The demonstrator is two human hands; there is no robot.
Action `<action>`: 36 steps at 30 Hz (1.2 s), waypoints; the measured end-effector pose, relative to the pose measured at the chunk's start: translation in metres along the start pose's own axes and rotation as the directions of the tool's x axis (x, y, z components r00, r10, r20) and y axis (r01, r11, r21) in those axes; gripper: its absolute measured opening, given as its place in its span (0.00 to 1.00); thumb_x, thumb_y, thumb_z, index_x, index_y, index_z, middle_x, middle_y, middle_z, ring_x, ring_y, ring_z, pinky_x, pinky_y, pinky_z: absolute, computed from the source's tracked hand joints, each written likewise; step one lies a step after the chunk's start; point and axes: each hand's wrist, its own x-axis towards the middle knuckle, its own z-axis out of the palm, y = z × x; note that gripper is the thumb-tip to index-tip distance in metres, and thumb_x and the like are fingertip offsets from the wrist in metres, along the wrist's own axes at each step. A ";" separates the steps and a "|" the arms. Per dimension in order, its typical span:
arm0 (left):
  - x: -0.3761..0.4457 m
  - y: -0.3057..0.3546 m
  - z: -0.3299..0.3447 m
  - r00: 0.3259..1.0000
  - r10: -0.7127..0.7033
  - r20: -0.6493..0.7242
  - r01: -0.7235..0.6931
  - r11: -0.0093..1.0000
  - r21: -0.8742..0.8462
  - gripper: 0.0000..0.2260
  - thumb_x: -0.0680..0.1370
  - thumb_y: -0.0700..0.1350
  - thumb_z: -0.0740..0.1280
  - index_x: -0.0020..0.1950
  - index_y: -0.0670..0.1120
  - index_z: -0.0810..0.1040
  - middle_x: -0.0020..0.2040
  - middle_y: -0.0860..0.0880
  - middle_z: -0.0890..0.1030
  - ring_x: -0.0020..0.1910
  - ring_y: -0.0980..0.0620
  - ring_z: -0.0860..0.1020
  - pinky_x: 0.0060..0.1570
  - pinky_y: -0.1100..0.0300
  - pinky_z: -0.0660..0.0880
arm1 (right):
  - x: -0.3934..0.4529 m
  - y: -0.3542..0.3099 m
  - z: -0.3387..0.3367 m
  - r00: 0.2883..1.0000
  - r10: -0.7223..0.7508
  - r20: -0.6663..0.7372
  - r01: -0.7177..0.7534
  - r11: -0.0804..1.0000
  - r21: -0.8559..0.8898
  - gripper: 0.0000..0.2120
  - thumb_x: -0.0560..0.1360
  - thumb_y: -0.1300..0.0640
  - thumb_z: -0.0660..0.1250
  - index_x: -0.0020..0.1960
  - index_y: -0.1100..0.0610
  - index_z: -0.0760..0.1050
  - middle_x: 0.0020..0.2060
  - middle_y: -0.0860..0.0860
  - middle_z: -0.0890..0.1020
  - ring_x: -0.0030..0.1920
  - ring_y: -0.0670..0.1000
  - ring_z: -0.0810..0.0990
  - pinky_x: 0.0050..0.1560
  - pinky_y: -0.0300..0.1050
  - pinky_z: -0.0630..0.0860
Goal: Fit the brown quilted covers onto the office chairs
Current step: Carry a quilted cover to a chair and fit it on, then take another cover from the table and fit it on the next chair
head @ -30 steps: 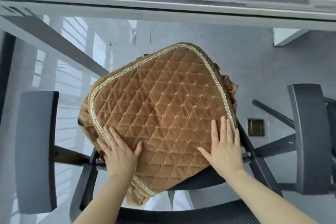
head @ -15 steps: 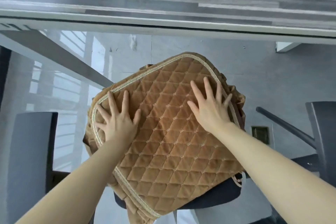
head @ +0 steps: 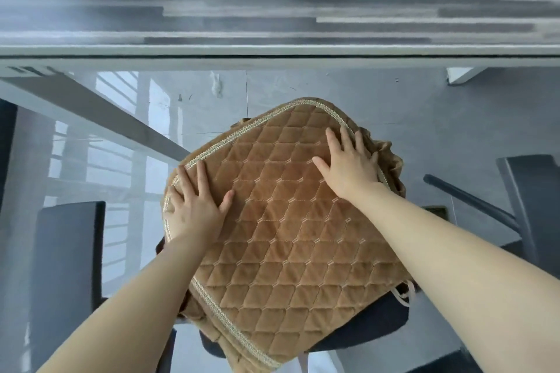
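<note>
A brown quilted cover (head: 288, 215) lies spread over the seat (head: 372, 327) of an office chair, turned at an angle so that one corner points away from the person and another toward them. Its pale braided trim (head: 242, 133) runs along the far left edge and down the near left edge, and a gathered skirt (head: 391, 160) bunches up along the far right side. The left hand (head: 194, 209) lies flat on the cover near its left corner, fingers straight and slightly spread, the fingertips reaching the trim. The right hand (head: 348, 163) lies flat on the cover near its far right edge, fingers also straight and spread, holding nothing. Both bare forearms reach in from the bottom of the view. At the near right side the dark seat shows from under the cover, and a pale tie (head: 403, 297) hangs there at the cover's edge. A dark armrest (head: 66, 278) stands to the left of the seat and another armrest (head: 533, 209) to the right, with a dark bar (head: 466, 206) running toward the right one. Beyond the chair the glossy grey floor (head: 454, 118) shows window reflections, and a grey striped desk (head: 272, 3) crosses the top of the view.
</note>
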 end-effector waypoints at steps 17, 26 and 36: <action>-0.216 0.103 -0.167 0.826 0.494 0.271 -0.517 0.856 0.019 0.26 0.83 0.54 0.52 0.80 0.54 0.49 0.68 0.48 0.75 0.57 0.48 0.79 0.41 0.55 0.78 | -0.303 0.068 -0.153 0.993 0.116 -0.017 -0.096 0.888 0.449 0.29 0.82 0.49 0.56 0.78 0.54 0.51 0.77 0.52 0.59 0.75 0.53 0.60 0.73 0.49 0.61; -0.389 0.165 -0.215 0.659 0.748 0.072 -0.676 0.632 -0.378 0.15 0.82 0.51 0.60 0.68 0.50 0.72 0.62 0.52 0.79 0.61 0.51 0.76 0.54 0.60 0.71 | -0.489 0.171 -0.182 0.911 0.406 -0.071 -0.267 0.713 0.648 0.26 0.82 0.51 0.56 0.77 0.54 0.54 0.73 0.50 0.67 0.71 0.52 0.67 0.67 0.48 0.66; -0.557 0.262 -0.191 0.569 0.817 0.090 -0.735 0.554 -0.391 0.09 0.79 0.40 0.65 0.58 0.46 0.80 0.47 0.55 0.85 0.47 0.52 0.83 0.51 0.61 0.76 | -0.680 0.284 -0.111 0.774 0.627 -0.086 -0.336 0.523 0.784 0.24 0.80 0.54 0.61 0.74 0.58 0.61 0.65 0.52 0.76 0.64 0.55 0.74 0.59 0.42 0.66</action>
